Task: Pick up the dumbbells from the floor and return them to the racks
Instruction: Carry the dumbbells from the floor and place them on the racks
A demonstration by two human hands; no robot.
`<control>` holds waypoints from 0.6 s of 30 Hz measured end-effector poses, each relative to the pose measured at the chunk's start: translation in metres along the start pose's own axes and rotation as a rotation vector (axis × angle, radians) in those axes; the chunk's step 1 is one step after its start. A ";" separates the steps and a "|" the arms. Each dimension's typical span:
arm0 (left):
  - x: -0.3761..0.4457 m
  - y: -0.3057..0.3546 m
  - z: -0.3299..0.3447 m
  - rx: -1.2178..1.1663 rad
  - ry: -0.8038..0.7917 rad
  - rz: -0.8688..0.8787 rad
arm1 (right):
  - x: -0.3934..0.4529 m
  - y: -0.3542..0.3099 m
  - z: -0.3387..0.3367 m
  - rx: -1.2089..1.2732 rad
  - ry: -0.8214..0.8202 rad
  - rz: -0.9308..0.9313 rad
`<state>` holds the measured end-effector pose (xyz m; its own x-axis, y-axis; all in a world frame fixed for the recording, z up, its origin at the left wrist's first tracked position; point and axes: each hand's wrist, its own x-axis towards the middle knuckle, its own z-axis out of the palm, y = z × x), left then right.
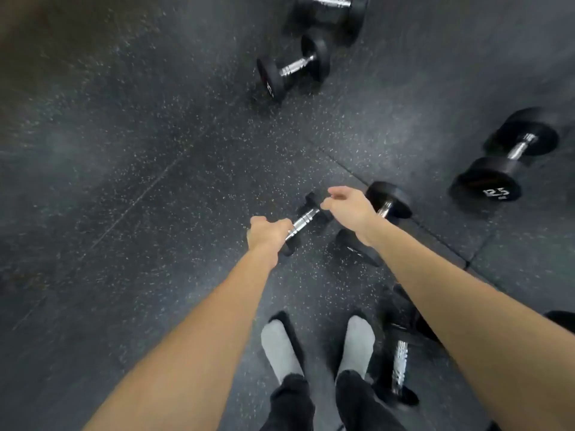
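Note:
My left hand (268, 232) is closed around the near end of the chrome handle of a small black dumbbell (306, 217) that lies at an angle on the speckled rubber floor. My right hand (350, 208) hovers just to its right with fingers loosely curled and apart, holding nothing. It is above a second dumbbell (389, 200), whose near head (354, 248) shows under my wrist and whose handle is mostly hidden by the hand. No rack is in view.
More dumbbells lie around: one ahead (294, 68), a larger one at the top edge (329, 7), a big one at the right (504, 163) and one by my right foot (399, 362). My feet in grey socks (280, 346) stand below.

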<state>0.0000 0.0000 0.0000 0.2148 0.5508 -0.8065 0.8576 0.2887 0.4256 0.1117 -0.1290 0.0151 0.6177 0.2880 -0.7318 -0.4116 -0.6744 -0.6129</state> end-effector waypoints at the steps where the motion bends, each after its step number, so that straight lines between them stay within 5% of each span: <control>1: 0.014 -0.007 0.010 0.007 0.012 -0.016 | 0.015 0.012 0.007 -0.016 0.006 -0.005; 12: 0.169 -0.078 0.096 -0.210 -0.019 -0.330 | 0.180 0.097 0.061 -0.521 0.102 -0.138; 18: 0.205 -0.100 0.089 -0.099 0.030 -0.260 | 0.232 0.105 0.066 -0.575 -0.021 -0.046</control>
<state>-0.0001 0.0147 -0.2444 -0.0216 0.4708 -0.8820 0.8319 0.4977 0.2453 0.1679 -0.0884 -0.2384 0.6103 0.3353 -0.7177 0.0494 -0.9204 -0.3879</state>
